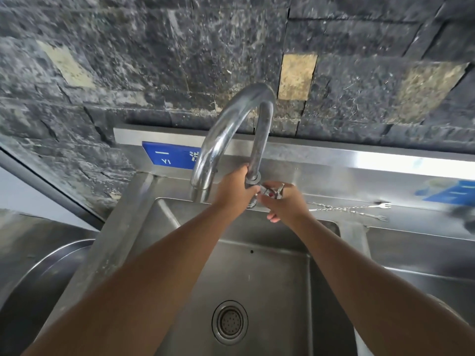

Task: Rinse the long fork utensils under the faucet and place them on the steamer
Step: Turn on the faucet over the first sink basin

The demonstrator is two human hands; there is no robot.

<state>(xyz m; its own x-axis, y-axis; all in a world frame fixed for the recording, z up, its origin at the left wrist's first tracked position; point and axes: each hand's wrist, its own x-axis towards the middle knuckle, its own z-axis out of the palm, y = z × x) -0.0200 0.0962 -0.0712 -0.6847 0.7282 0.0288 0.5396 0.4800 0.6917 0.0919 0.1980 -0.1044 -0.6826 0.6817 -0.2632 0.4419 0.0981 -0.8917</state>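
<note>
A tall curved steel faucet (pixel 226 134) rises over the steel sink (pixel 257 265), its spout on the left. My left hand (pixel 235 190) grips the base of the faucet's upright pipe. My right hand (pixel 284 202) pinches the cross-shaped tap handle (pixel 273 191) beside it. Two long thin twisted forks (pixel 359 210) lie on the steel ledge right of the tap, tines pointing right. No water is visible at the spout.
The sink drain (pixel 229 321) sits at the bottom of the basin. A round steel vessel's rim (pixel 46 263) shows at the lower left. Blue labels (pixel 167 156) are stuck on the steel backsplash. A dark stone wall stands behind.
</note>
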